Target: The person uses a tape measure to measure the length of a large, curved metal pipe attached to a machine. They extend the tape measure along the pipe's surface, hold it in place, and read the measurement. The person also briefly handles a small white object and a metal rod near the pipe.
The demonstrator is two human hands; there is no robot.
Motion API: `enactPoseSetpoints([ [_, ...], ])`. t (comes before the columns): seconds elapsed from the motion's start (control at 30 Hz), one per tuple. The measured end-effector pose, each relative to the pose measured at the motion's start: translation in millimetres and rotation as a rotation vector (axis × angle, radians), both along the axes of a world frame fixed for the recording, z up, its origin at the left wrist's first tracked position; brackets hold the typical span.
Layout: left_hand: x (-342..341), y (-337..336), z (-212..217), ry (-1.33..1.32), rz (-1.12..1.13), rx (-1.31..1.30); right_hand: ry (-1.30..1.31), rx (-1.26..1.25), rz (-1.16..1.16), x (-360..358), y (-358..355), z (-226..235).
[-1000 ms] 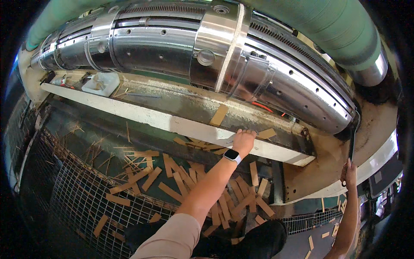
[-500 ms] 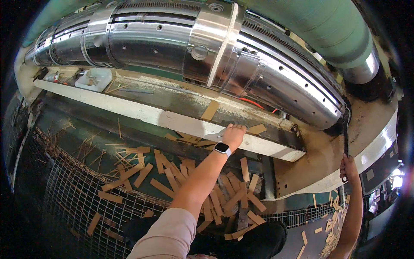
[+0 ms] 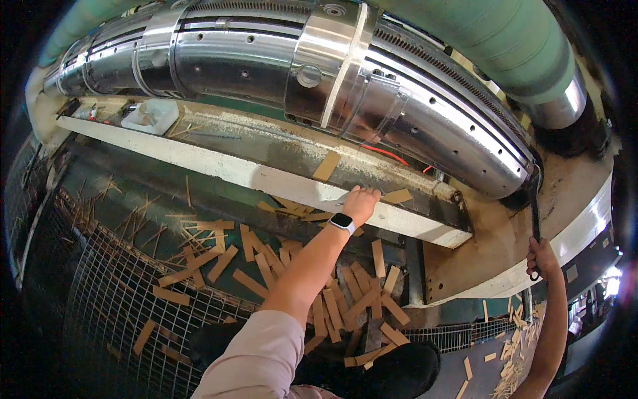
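Place: a factory floor, at a large industrial machine, likely in cardboard or paper converting.
Machine: a long polished steel cylinder (image 3: 299, 73) with rows of holes and toothed bands, lying just above and beyond the left hand (image 3: 361, 201).
Ducting: a thick green pipe (image 3: 505, 40) running over the cylinder.
Frame: a dusty white beam (image 3: 219, 166) that the left hand rests on.
Waste: many brown cardboard strips (image 3: 266, 266) scattered below the left hand on a wire mesh guard (image 3: 100, 292).
Tool: a long black bar (image 3: 535, 226) gripped by the right hand (image 3: 541, 256), reaching up to the cylinder's end.
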State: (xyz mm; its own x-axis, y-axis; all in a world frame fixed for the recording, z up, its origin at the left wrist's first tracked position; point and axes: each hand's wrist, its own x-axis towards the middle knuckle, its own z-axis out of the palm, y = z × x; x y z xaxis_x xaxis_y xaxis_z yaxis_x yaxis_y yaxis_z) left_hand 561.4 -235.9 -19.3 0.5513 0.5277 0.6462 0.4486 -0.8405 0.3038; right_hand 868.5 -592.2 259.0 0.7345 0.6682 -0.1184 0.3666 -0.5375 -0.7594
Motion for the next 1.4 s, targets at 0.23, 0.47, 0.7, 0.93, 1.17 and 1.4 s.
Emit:
enactPoseSetpoints([
  [0.23,-10,-4,10,0.129,0.023,-0.004,0.013,-0.070,0.026,-6,0,19],
  [0.47,-3,-7,10,0.087,0.083,-0.033,-0.154,0.171,0.092,-30,-10,2],
  [0.7,3,-11,11,0.040,0.067,-0.088,-0.468,1.006,0.188,0,-26,-73],
  [0.93,2,-9,4,0.134,0.143,0.016,-0.768,1.211,-0.129,-5,13,-112],
  [1.17,11,-15,7,0.140,0.215,0.041,0.108,1.901,0.486,18,-5,-79],
  [1.4,14,-12,5,0.132,0.166,-0.020,-0.013,1.870,0.110,2,7,-92],
])
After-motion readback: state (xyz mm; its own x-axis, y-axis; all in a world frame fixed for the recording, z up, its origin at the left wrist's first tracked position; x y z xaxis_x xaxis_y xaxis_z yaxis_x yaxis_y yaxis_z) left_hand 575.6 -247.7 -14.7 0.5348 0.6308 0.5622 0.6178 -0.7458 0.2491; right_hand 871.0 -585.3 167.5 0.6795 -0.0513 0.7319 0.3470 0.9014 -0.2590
